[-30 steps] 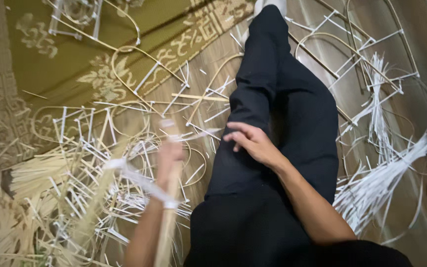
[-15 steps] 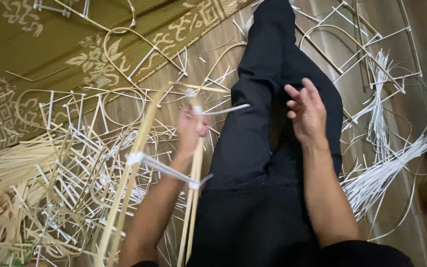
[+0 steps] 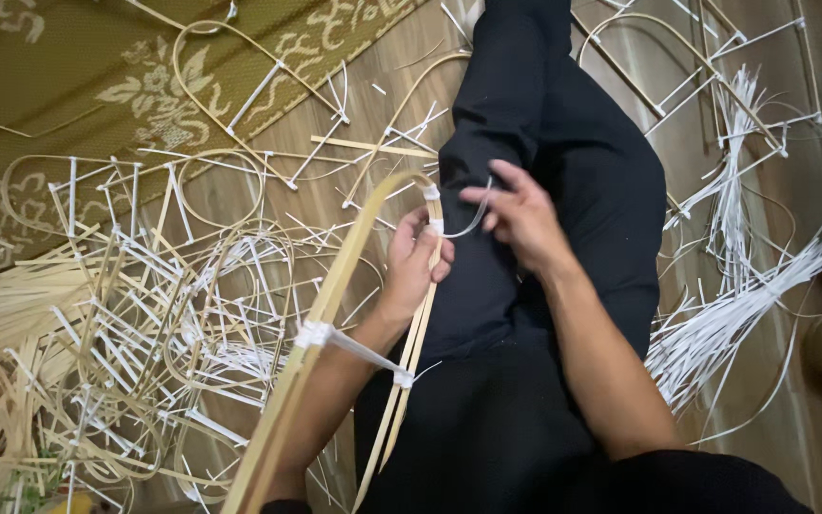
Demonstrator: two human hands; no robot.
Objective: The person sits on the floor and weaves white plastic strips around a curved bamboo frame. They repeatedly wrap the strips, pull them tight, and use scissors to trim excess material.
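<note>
- My left hand (image 3: 413,266) sits at centre frame, fingers curled round the bent bamboo strip (image 3: 335,295) just below its curved tip, so that hand is clenched on the strip.
- The strip runs from the lower left of the frame up to a rounded loop at centre, its two legs bridged lower down by a white tie (image 3: 354,347) pulled taut across them.
- My right hand (image 3: 520,214) is just right of the left one, over my black trouser leg (image 3: 544,114); its thumb and forefinger pinch the thin white zip tie (image 3: 468,221) that wraps the strip near the loop's top. The other fingers are spread loose.
- Half a second ago my right hand was open and lifted clear over my thigh, well apart from the strip; now it has come across and taken the tie's tail. The left hand has also drawn the loop closer to my leg.
- I judge the tie is seated on the strip and is being pulled snug; whether it is locked tight I cannot tell.
- At left, a heap of finished bamboo frames (image 3: 145,314) bristling with white tie ends covers the floor; a bundle of loose white ties (image 3: 744,314) lies at right, beside more frames in the upper right.
</note>
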